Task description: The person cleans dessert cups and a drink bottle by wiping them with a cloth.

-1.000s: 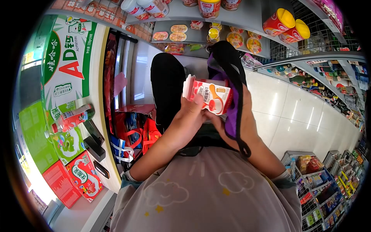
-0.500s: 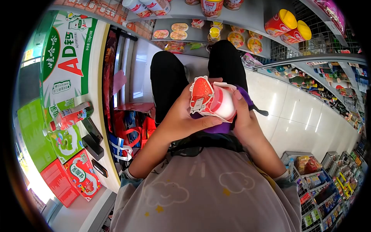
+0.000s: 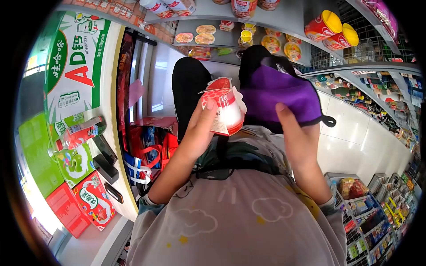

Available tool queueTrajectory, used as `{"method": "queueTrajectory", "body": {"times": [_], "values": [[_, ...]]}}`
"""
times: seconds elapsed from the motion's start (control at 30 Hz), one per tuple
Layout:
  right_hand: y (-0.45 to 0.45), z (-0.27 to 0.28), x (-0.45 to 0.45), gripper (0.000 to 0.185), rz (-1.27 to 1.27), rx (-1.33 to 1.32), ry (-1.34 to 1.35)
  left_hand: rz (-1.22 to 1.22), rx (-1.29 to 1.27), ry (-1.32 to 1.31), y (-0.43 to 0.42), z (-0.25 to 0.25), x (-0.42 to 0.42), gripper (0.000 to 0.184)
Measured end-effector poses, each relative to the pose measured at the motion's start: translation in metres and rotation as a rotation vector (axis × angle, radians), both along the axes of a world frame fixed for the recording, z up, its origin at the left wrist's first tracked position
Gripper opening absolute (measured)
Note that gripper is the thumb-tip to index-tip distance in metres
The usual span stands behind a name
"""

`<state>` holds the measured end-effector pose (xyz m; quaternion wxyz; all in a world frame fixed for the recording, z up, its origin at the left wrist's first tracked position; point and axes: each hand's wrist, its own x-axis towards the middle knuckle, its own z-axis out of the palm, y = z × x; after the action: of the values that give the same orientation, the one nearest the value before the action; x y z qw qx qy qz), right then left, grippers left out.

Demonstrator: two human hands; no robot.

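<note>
My left hand (image 3: 200, 128) is closed round a small white cup (image 3: 230, 116) with a red band, seated in a strawberry-printed cardboard sleeve. Its thumb presses on the sleeve's near side; the other fingers are mostly hidden behind it. To the right, a purple cloth (image 3: 277, 91) with black edging and a small loop is spread over my right thigh. My right hand (image 3: 296, 139) grips the cloth's near edge, thumb on top and fingers hidden underneath. The cup and the right hand are apart.
A counter on the left bears drink cartons (image 3: 73, 66), a bottle (image 3: 80, 133) and a phone (image 3: 114, 193). Shelves ahead hold packaged food and red tubs with yellow lids (image 3: 330, 22). Wire racks (image 3: 355, 213) stand at right; bags (image 3: 151, 150) lie beside my left leg.
My hands have moved apart. The cup went left in my left hand, turning to show more of its sleeve. My right hand let go of it and spread the purple cloth rightward.
</note>
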<state>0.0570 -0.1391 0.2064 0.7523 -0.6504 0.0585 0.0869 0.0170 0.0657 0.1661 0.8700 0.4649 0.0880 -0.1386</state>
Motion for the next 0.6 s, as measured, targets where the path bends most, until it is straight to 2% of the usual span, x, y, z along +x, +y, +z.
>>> {"method": "queueTrajectory", "body": {"times": [0.03, 0.1, 0.13, 0.17, 0.37, 0.43, 0.6], "values": [[0.002, -0.003, 0.000, 0.019, 0.111, -0.038, -0.175, 0.000, -0.001, 0.001, -0.002, -0.003, -0.001, 0.060], [0.006, -0.001, -0.010, 0.028, 0.282, -0.222, -0.235, 0.096, 0.107, 0.088, -0.008, -0.011, -0.005, 0.057], [0.009, 0.002, -0.006, 0.032, 0.396, -0.381, -0.460, 0.096, 0.107, 0.089, -0.009, -0.011, -0.004, 0.057], [0.014, 0.003, -0.007, 0.040, 0.397, -0.345, -0.401, 0.105, 0.128, 0.091, -0.009, -0.012, -0.002, 0.057], [0.013, -0.001, -0.003, 0.042, 0.460, -0.437, -0.438, 0.103, 0.214, 0.094, -0.009, 0.000, 0.003, 0.056], [0.013, 0.002, -0.004, 0.043, 0.499, -0.471, -0.435, 0.083, 0.327, 0.061, -0.006, -0.001, 0.005, 0.056], [0.005, -0.005, -0.010, 0.052, 0.616, -0.474, -0.569, 0.137, 0.164, 0.180, -0.002, -0.005, 0.012, 0.055]]}}
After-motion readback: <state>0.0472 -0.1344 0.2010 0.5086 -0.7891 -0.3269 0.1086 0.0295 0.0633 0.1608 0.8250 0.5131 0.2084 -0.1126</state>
